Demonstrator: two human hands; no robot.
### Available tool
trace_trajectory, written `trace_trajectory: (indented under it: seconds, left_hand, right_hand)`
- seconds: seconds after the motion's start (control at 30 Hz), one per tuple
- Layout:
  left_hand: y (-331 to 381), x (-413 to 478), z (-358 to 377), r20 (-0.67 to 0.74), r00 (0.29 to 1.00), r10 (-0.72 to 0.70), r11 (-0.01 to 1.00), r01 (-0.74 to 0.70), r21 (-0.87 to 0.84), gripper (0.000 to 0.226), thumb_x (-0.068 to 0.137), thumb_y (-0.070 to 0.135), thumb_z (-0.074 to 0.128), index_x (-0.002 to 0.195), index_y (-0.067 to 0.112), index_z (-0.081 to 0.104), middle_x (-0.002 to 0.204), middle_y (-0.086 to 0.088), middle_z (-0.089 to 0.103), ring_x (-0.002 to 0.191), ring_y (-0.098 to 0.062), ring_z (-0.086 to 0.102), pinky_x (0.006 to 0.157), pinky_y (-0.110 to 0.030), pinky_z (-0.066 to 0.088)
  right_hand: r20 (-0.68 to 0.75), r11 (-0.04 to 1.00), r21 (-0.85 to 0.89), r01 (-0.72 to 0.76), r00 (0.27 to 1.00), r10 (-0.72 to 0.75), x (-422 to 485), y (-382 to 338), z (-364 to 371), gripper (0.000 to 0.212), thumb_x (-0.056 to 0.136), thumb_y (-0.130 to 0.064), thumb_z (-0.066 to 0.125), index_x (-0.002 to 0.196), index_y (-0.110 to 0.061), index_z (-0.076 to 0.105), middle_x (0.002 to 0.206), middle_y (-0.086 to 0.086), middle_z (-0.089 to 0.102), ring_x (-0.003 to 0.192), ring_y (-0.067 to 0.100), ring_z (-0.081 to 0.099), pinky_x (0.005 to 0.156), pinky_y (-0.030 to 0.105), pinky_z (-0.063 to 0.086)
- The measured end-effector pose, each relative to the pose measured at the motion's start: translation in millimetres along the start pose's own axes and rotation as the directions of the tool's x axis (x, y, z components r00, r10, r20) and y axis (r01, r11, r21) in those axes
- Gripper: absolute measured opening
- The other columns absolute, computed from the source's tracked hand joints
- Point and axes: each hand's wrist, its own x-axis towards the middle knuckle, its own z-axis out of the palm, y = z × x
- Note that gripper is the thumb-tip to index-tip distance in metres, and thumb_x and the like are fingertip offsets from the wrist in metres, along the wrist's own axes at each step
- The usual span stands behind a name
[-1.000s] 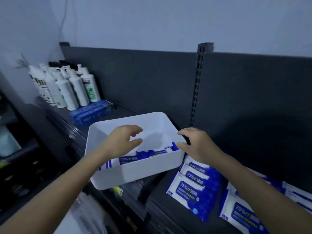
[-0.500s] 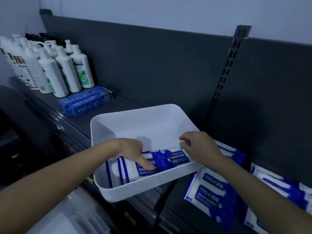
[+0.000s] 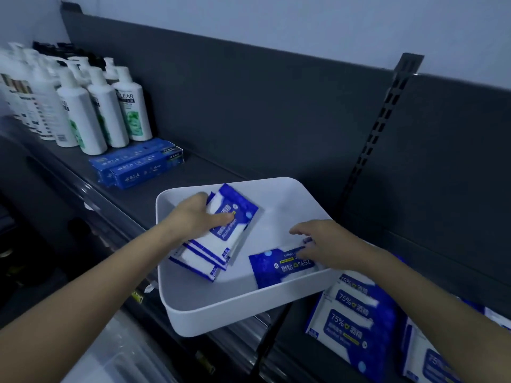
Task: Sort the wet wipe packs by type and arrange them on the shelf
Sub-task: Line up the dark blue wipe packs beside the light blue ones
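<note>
The left hand (image 3: pixel 201 217), in the middle of the frame, is gripping a small stack of packs (image 3: pixel 221 239). The thumb is lying across the top pack and the fingers are going under it, so the grip is closed around the stack. The stack is fanning out at its lower end and is hanging tilted inside the white bin (image 3: pixel 235 310).

The right hand (image 3: pixel 326 244), a little right of centre, is laying bent fingers on the right end of a single blue pack (image 3: pixel 279 265). This pack is lying flat near the bin's front wall. I cannot tell whether the hand is pinching it or only pressing on it.

The film looks slippery, so in my judgement the left hand should be squeezing nearer the stack's middle, so that no pack is slipping out. The right hand should be getting its thumb under the edge before lifting.

The single pack is showing a "75%" print like the rows of packs (image 3: pixel 356 322) lying on the shelf (image 3: pixel 207 167) at lower right, so it probably is belonging there. The striped stack seems to be another type and should be going apart. The bin appears to be overhanging the shelf front, so pressing down near its front could be tipping it.
</note>
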Motion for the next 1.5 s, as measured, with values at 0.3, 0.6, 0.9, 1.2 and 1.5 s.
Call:
trace_trajectory:
  seconds: [0.3,0.6,0.9,1.2,1.5]
  left_hand:
    - [6,-4,-3,-0.221,0.975,0.004,0.964,-0.062,-0.257,0.040,0.083,0.045,0.069,0.094,0.017,0.044,0.084,0.004,0.063,0.069,-0.013,0.065,0.052,-0.025,0.047]
    - [8,0,-6,-0.202,0.979,0.009,0.970,-0.057,-0.237,0.043,0.084,0.046,0.067,0.104,0.016,0.043,0.092,0.002,0.064,0.070,-0.013,0.066,0.050,-0.023,0.046]
    - [46,-18,-13,-0.365,0.924,0.114,0.897,-0.254,-0.362,0.038,0.084,0.041,0.068,0.105,0.015,0.050,0.096,0.005,0.064,0.075,-0.005,0.061,0.053,-0.021,0.040]
    - [141,-69,17,-0.367,0.889,0.275,0.795,-0.425,-0.433,0.029,0.085,0.040,0.069,0.096,0.024,0.047,0.090,0.013,0.063,0.073,-0.004,0.066,0.052,-0.018,0.047]
    - [207,-111,106,-0.232,0.891,0.391,0.750,-0.454,-0.481,0.027,0.085,0.036,0.070,0.094,0.022,0.048,0.095,0.008,0.066,0.080,-0.007,0.067,0.060,-0.024,0.052]
  right_hand:
    - [0.425,0.958,-0.287,0.023,0.899,0.106,34,-20,-3,0.059,0.071,-0.028,0.082,0.122,-0.016,0.055,0.123,0.002,0.058,0.105,0.018,0.057,0.083,0.030,0.049]
    - [-0.017,0.995,-0.088,-0.045,0.999,0.043,53,-9,2,0.036,0.073,-0.033,0.078,0.091,-0.020,0.050,0.094,-0.001,0.059,0.082,0.015,0.055,0.065,0.028,0.042]
    - [-0.187,0.409,0.912,0.029,0.918,0.351,12,-22,-41,0.021,0.080,-0.017,0.075,0.095,-0.005,0.069,0.094,0.013,0.074,0.084,0.030,0.071,0.079,0.046,0.057]
    - [-0.262,0.182,0.961,0.210,0.905,0.335,-87,9,-76,0.024,0.089,-0.017,0.064,0.109,-0.003,0.065,0.101,0.011,0.073,0.093,0.028,0.071,0.077,0.042,0.057]
    - [-0.285,0.109,0.957,0.267,0.812,0.509,-181,70,-69,0.021,0.091,-0.019,0.062,0.107,-0.006,0.065,0.099,0.008,0.074,0.089,0.024,0.072,0.075,0.039,0.059]
